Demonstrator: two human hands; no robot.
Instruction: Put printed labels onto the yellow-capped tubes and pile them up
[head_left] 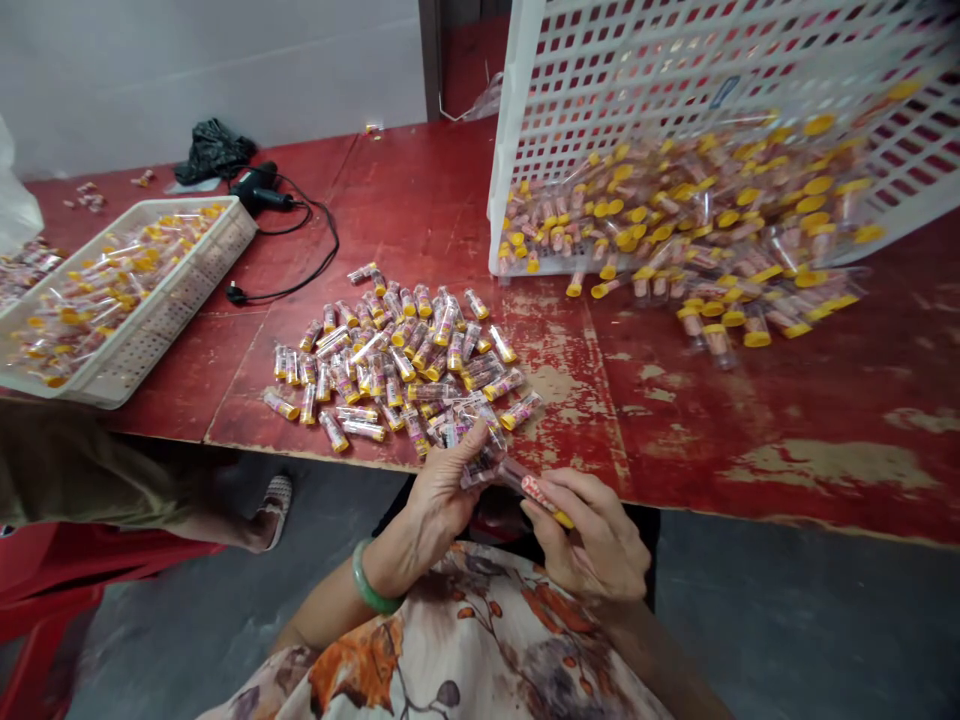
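Clear plastic sleeves (pixel 477 466) are gripped between the thumb and fingers of my left hand (pixel 444 492), which wears a green bangle. In my right hand (pixel 592 530) is a small tube (pixel 536 491) with a yellow cap toward my palm; its far end meets the sleeves in front of my left hand. Both hands are just off the table's front edge. Beyond them a pile of wrapped tubes with yellow ends (pixel 390 360) lies on the red table (pixel 420 220).
A tipped white crate (pixel 517 130) spills yellow-capped tubes (pixel 720 240) at the right. On the left stand a white basket (pixel 187 275) of tubes, a black heat tool (pixel 259 188) with a cord, and a black bag (pixel 214 150). A person's leg (pixel 97 480) shows lower left.
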